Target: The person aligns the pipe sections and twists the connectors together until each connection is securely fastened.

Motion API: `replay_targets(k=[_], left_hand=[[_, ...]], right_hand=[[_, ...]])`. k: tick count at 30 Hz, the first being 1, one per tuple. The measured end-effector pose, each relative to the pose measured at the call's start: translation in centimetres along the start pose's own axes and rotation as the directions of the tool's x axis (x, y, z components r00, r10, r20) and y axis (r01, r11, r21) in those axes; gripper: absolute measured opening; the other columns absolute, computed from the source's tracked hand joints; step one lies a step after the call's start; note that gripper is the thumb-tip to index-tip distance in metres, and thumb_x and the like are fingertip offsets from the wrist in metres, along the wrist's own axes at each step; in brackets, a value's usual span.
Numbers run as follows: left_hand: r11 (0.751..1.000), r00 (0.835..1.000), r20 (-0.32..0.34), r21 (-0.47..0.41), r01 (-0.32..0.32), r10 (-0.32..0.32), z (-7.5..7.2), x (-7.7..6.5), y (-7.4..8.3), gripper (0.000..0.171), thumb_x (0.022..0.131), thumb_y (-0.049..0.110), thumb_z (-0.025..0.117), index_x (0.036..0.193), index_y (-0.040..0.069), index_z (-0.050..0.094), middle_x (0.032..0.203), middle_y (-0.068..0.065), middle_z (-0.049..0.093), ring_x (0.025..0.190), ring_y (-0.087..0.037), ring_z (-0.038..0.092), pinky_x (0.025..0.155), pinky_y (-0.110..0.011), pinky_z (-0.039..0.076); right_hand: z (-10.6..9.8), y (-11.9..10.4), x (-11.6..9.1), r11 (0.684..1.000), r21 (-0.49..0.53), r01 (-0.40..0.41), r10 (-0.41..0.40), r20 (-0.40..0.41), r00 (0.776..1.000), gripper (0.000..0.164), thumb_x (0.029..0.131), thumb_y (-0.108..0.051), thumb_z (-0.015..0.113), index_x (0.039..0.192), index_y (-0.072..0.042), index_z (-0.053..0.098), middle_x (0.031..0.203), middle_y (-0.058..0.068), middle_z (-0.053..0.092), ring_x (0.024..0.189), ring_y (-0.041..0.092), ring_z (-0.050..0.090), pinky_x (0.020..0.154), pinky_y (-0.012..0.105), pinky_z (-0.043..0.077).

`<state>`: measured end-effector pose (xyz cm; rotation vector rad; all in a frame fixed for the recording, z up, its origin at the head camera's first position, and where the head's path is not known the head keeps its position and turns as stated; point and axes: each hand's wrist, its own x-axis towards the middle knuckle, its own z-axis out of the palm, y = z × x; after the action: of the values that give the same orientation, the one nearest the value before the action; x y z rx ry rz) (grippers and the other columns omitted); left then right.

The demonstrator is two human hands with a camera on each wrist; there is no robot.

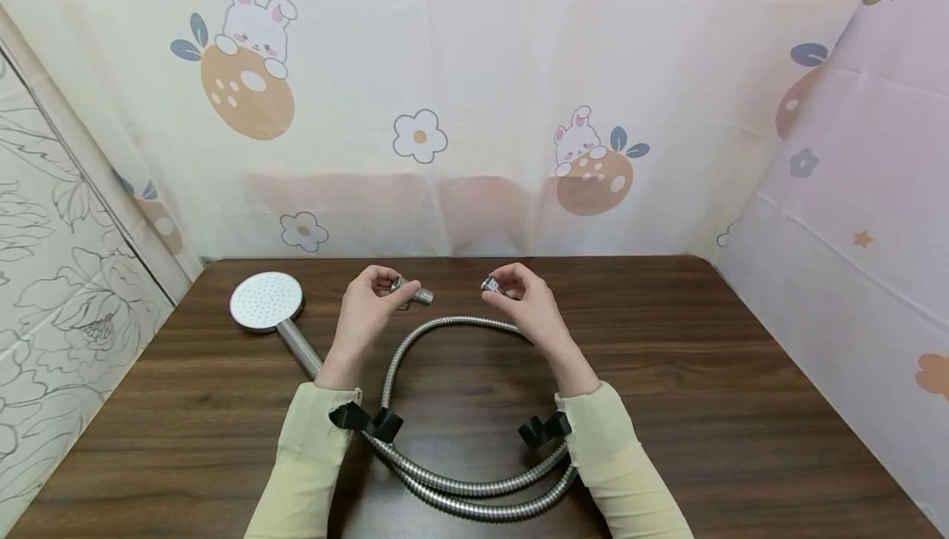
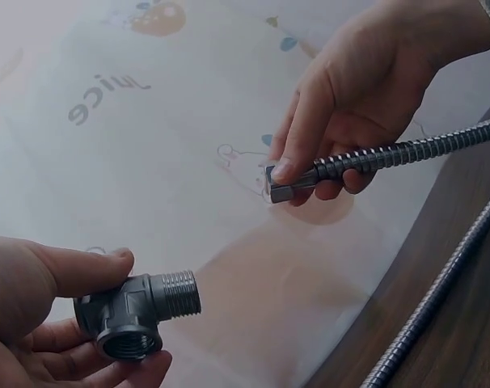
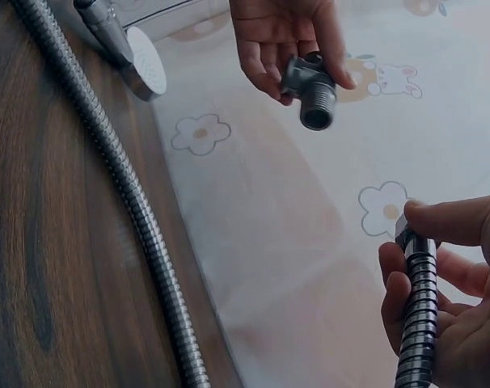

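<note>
My left hand (image 1: 368, 304) pinches a metal tee fitting (image 2: 136, 311) between thumb and fingers. The fitting's male threaded end points toward the right hand, and a threaded socket opens on its side. My right hand (image 1: 530, 300) grips the end of a ribbed metal shower hose (image 2: 423, 149), thumb on its hex nut (image 2: 284, 186). Fitting and nut face each other with a gap between them, both held above the table. From the right hand the hose loops over the wood and passes below both wrists. A shower head (image 1: 267, 300) with a white round face lies left of the left hand.
The dark wooden table (image 1: 704, 358) carries the coiled hose. Behind it hangs a cloth (image 1: 489, 69) printed with rabbits and flowers, reaching the table's back edge. More patterned cloth stands along the right side, and a floral panel (image 1: 67, 275) along the left.
</note>
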<state>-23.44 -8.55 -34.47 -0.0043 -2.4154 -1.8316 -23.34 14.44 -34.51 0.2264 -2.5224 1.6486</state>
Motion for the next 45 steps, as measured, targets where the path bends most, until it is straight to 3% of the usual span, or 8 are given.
replay_targets(k=[10,16,22,25,31,34,45], left_hand=[[0.998,1.0,-0.008,-0.059,-0.018,0.018,0.5,0.0,0.5,0.034,0.081,0.025,0.069,0.104,0.003,0.057,0.094,-0.008,0.058,0.083,-0.015,0.057,0.069,-0.023,0.049],[0.991,0.997,0.007,-0.107,-0.077,0.078,0.8,-0.2,0.6,0.027,0.082,0.023,0.068,0.101,0.004,0.063,0.088,-0.008,0.058,0.075,-0.012,0.059,0.066,-0.026,0.053],[0.988,0.997,0.021,-0.138,-0.074,0.077,1.1,-0.4,0.7,0.026,0.084,0.023,0.066,0.099,0.002,0.063,0.086,-0.009,0.059,0.073,-0.014,0.059,0.07,-0.034,0.055],[0.988,0.997,0.038,-0.139,-0.062,0.068,1.2,-0.4,0.6,0.026,0.085,0.023,0.065,0.1,0.002,0.062,0.088,-0.01,0.059,0.073,-0.014,0.059,0.071,-0.035,0.055],[0.99,0.994,0.071,-0.119,-0.074,0.083,1.2,-0.3,0.7,0.027,0.086,0.025,0.064,0.101,0.002,0.061,0.09,-0.01,0.059,0.076,-0.014,0.058,0.066,-0.025,0.053],[0.99,0.992,0.077,-0.113,-0.087,0.096,1.3,-0.3,0.8,0.028,0.085,0.025,0.065,0.1,0.002,0.061,0.089,-0.009,0.06,0.075,-0.015,0.057,0.065,-0.025,0.053],[0.992,0.992,0.092,-0.097,-0.078,0.087,1.5,-0.3,1.3,0.027,0.083,0.025,0.067,0.1,0.004,0.063,0.085,-0.006,0.059,0.074,-0.014,0.055,0.065,-0.025,0.051]], right_hand=[[0.6,-0.2,0.0,0.999,0.026,0.023,-0.024,0.034,0.999,0.036,0.08,-0.016,0.07,0.111,-0.006,0.055,0.098,0.009,0.061,0.074,0.014,0.056,0.06,0.023,0.043],[0.9,-0.3,0.0,0.999,0.014,0.052,-0.053,0.056,0.997,0.029,0.078,-0.015,0.072,0.102,-0.008,0.06,0.091,0.008,0.061,0.071,0.014,0.054,0.057,0.022,0.042],[1.3,-0.6,0.0,0.997,-0.002,0.082,-0.081,0.091,0.993,0.027,0.078,-0.021,0.072,0.101,-0.012,0.06,0.091,0.006,0.064,0.075,0.015,0.056,0.061,0.023,0.045],[1.5,-0.7,0.1,0.996,-0.018,0.09,-0.087,0.099,0.991,0.027,0.078,-0.021,0.072,0.101,-0.011,0.061,0.092,0.006,0.065,0.078,0.015,0.057,0.064,0.025,0.046],[1.8,-0.8,0.0,0.994,-0.036,0.102,-0.098,0.103,0.99,0.027,0.078,-0.018,0.072,0.101,-0.009,0.061,0.094,0.006,0.066,0.08,0.014,0.058,0.066,0.025,0.046],[1.8,-1.9,-0.5,0.992,-0.032,0.119,-0.115,0.111,0.987,0.027,0.078,-0.015,0.072,0.101,-0.005,0.06,0.095,0.01,0.066,0.081,0.017,0.059,0.068,0.026,0.046],[2.3,-1.3,-0.1,0.99,-0.003,0.143,-0.141,0.108,0.984,0.024,0.075,-0.016,0.075,0.095,-0.014,0.065,0.086,0.002,0.068,0.072,0.013,0.061,0.059,0.024,0.046]])
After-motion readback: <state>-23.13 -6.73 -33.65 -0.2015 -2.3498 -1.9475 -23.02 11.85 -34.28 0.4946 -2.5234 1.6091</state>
